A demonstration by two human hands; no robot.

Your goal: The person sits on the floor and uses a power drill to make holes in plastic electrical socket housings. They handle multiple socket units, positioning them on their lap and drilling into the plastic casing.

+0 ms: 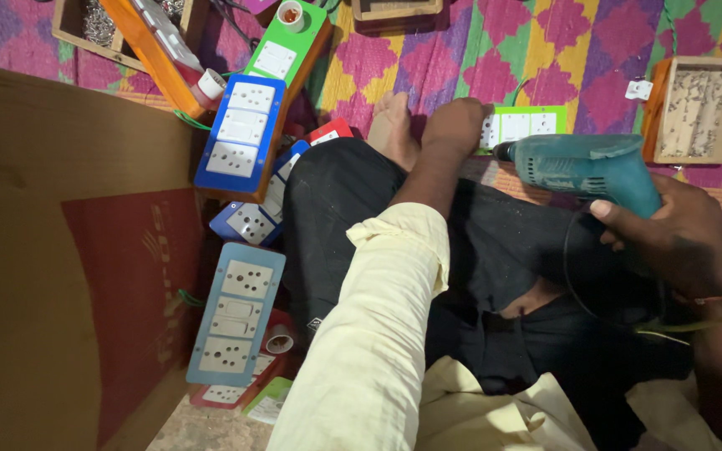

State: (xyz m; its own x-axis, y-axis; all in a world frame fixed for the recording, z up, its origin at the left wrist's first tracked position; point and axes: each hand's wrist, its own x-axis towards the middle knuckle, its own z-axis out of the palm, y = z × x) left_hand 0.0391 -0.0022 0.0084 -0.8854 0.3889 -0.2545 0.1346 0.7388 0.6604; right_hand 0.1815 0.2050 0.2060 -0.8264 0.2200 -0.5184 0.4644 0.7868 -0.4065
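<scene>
Your right hand grips the teal drill, bit pointing left at the green switchboard; your left hand presses it, fingers curled.

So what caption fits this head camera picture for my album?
Right hand holds a teal drill while left hand steadies a green switchboard.

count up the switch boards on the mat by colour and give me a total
Blue boards: 3
Green boards: 3
Orange boards: 1
Red boards: 2
Total: 9, counting partly hidden ones.
The left hand presses the green board by the drill, held in the right hand.
</scene>
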